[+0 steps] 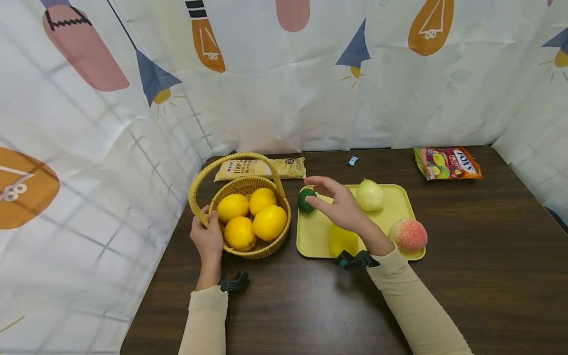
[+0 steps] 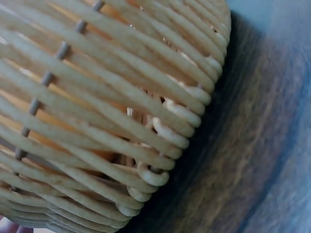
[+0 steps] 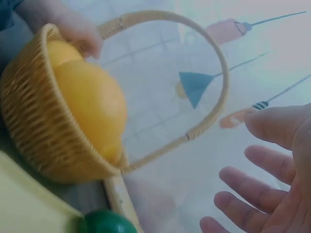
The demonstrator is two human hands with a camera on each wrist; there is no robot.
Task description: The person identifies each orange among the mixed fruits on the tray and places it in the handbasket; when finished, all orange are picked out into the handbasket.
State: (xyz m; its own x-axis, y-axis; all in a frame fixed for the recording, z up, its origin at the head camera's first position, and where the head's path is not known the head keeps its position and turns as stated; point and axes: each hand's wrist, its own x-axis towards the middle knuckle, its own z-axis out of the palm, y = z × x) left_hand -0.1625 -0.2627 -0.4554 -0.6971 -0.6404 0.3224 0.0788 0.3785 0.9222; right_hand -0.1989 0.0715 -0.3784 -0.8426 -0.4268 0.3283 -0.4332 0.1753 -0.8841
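A wicker basket (image 1: pixel 257 254) with a tall arched handle (image 1: pixel 230 157) holds several yellow-orange fruits (image 1: pixel 269 223). My left hand (image 1: pixel 207 241) grips the basket's near left rim, where the handle joins it. To the right, a pale yellow tray (image 1: pixel 312 246) bears a small dark green fruit (image 1: pixel 306 200), a green pear (image 1: pixel 370 195), a pink peach (image 1: pixel 408 233) and a yellow fruit (image 1: pixel 342 240), the last partly hidden by my right wrist. Over the tray hovers my right hand (image 1: pixel 339 204), fingers spread beside the green fruit, with nothing in its palm in the right wrist view.
Behind the basket lies a yellow food packet (image 1: pixel 288 168). A small blue wrapped candy (image 1: pixel 352 160) rests at the table's back, and a red candy bag (image 1: pixel 448 163) at the back right. Printed curtains (image 1: pixel 288 98) hang close behind the dark wooden table (image 1: pixel 284 305).
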